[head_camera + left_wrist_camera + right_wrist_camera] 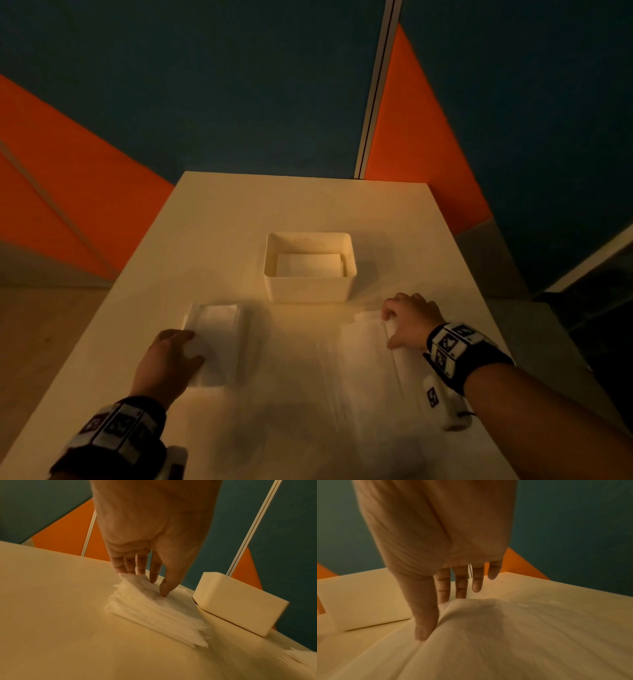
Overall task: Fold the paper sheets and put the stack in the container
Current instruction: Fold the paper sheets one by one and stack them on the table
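Observation:
A white open container (308,290) stands mid-table with folded paper (310,265) lying flat inside. Left of it lies a folded paper stack (219,339). My left hand (195,346) pinches the stack's left edge, thumb on top and fingers behind the lifted top layers. The left wrist view shows the stack (154,609), the hand (147,582) and the container (240,601) just beyond. At the right lie flat paper sheets (363,363). My right hand (389,327) pinches the sheets' right side. In the right wrist view a ridge of sheet (505,635) rises between thumb and fingers (433,619).
The cream table (308,205) is narrow, with edges near both forearms and floor on either side. Teal and orange partition panels (428,137) stand behind its far edge. The container's side wall (363,599) is close to my right thumb.

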`<state>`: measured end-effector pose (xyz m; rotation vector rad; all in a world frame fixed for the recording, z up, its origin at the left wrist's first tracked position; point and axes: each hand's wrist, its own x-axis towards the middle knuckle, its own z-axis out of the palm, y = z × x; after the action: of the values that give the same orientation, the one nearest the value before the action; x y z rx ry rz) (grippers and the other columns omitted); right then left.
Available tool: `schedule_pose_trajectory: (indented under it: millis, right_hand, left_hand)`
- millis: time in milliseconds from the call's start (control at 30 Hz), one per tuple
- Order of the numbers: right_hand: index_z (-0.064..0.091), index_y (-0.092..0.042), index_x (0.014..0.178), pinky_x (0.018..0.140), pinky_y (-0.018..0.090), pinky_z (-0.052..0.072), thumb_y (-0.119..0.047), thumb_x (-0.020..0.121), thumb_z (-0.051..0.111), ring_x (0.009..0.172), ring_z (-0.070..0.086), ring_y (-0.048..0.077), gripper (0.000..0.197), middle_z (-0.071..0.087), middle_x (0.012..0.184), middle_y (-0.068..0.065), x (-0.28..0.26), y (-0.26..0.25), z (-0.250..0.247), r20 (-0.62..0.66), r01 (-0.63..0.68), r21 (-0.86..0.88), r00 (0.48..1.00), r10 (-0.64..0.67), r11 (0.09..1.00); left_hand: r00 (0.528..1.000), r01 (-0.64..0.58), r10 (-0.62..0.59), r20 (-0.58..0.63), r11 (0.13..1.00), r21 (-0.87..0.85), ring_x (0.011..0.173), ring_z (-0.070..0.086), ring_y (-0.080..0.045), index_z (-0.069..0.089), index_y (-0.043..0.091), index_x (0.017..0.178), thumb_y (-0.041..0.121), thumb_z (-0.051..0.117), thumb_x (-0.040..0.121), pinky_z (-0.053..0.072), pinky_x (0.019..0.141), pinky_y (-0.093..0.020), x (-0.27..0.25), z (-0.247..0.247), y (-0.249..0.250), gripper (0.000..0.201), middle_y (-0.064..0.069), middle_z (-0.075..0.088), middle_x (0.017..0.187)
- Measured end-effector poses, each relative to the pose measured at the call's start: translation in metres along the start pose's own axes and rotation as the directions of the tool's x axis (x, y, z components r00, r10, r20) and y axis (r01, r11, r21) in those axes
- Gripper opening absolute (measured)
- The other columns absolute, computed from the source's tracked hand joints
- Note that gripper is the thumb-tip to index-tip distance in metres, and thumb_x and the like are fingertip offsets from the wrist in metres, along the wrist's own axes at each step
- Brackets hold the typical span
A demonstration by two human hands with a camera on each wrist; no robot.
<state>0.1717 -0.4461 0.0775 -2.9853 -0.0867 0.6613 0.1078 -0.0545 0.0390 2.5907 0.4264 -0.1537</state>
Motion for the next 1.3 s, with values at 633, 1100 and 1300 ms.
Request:
schedule_pose_trajectory:
  millis: [633,1100,1300]
  right_hand:
    - [0.068,-0.022,0.087,0.073,0.019,0.044,-0.005,0.092,0.055,0.085,0.055,0.009,0.022,0.06,0.092,-0.002,-0.031,-0.012,-0.045,-0.168,0.253,0.747,0.967,-0.194,0.615]
    - [0.06,-0.012,0.085,0.061,0.019,0.048,0.004,0.093,0.045,0.069,0.057,0.007,0.023,0.062,0.08,-0.004,-0.059,-0.051,-0.054,-0.332,0.323,0.941,0.939,-0.091,-0.105]
    - [0.058,-0.013,0.111,0.053,0.027,0.05,-0.009,0.085,0.058,0.069,0.062,0.015,0.027,0.065,0.09,0.007,-0.056,-0.049,-0.043,-0.15,0.138,0.948,0.989,-0.018,-0.285]
  left_hand:
    - [0.826,-0.054,0.259,0.501,0.921,-0.387,0.102,0.058,-0.016,0.063,0.029,0.104,0.026,0.065,0.087,0.048,0.088,-0.028,-0.025,-0.003,0.111,0.017,0.003,0.06,0.115]
    - [0.604,0.472,0.373,0.704,0.544,-0.693,0.104,0.062,-0.024,0.058,0.016,0.121,0.052,0.045,0.089,0.054,0.082,-0.032,-0.033,0.004,0.154,0.049,-0.012,0.065,0.118]
    - [0.868,0.272,0.366,0.336,0.215,-0.938,0.085,0.068,-0.024,0.061,0.019,0.115,0.011,0.075,0.074,0.057,0.063,-0.034,-0.021,-0.003,0.159,0.044,-0.01,0.072,0.1]
